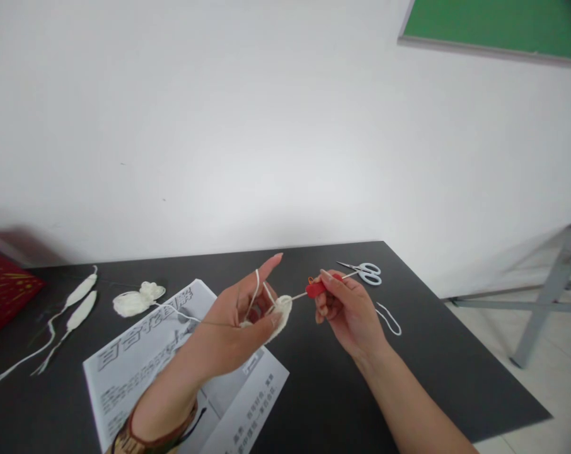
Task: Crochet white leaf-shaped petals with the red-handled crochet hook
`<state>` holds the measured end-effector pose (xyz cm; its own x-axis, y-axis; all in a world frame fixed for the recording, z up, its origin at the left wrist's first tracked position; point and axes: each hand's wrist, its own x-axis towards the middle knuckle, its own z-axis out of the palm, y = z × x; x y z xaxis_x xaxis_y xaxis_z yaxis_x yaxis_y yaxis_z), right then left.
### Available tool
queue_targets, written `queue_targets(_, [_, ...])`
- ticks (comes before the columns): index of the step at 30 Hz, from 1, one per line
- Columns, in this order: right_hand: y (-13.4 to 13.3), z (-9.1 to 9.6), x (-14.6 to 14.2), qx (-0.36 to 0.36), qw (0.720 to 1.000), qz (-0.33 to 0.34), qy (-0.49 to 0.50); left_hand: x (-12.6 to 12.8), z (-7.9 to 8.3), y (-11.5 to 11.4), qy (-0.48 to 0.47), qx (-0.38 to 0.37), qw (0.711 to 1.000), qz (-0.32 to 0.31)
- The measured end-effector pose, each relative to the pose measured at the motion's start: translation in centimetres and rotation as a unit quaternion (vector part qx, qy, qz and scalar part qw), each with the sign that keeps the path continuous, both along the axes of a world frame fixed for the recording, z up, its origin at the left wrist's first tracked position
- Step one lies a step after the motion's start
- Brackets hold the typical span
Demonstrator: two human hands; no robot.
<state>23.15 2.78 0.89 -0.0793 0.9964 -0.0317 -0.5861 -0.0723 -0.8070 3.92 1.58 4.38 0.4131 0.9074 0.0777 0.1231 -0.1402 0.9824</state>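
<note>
My left hand (242,321) pinches a small white crochet piece (282,313) between thumb and fingers. White yarn loops over its raised index finger and runs back to a white yarn ball (133,302) on the table. In my right hand (345,302) is a crochet hook (316,289) with a red grip, held by thumb and fingers. The hook's thin metal shaft reaches left to the edge of the crochet piece; its tip is hidden there. A small orange loop shows by the red grip.
Printed sheets (125,372) lie under my left arm on the black table (323,403). Two white crocheted pieces (81,309) with yarn tails rest at left, near a dark red item (6,290). Pale scissors (368,273) and a yarn scrap (392,321) lie right. A wall stands behind.
</note>
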Motion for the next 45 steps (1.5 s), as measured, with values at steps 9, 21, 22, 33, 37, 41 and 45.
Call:
queue_targets(9, [0.0,-0.4,-0.3,-0.03,0.999,0.0,0.018,1.2,-1.1,-0.8,0.07,0.148,0.977,0.135])
queue_targets(21, [-0.9,0.0,-0.8,0.056,0.998,-0.015,-0.011,1.3,-0.2,0.1,-0.074,-0.089,0.99,0.079])
queue_targets(22, [-0.9,0.0,-0.8,0.064,0.998,-0.019,-0.01,1.2,-0.3,0.2,-0.093,-0.106,0.988,0.066])
queue_targets(33, [-0.9,-1.0,-1.8,0.039,0.996,-0.08,0.008,2.5,-1.7,0.1,-0.091,-0.033,0.974,0.205])
queue_targets(37, [-1.9,-1.0,-1.9,0.146,0.967,-0.159,-0.132,3.2,-2.5,0.1,-0.11,-0.012,0.959,0.263])
queue_targets(41, [-2.7,-1.2,-1.6,0.353,0.845,-0.204,-0.347,3.5,-2.5,0.3,-0.194,-0.073,0.943,0.26])
queue_targets(45, [-2.7,-1.4,-0.7,0.541,0.671,-0.18,-0.474,2.9,-2.1,0.7,-0.296,-0.152,0.92,0.208])
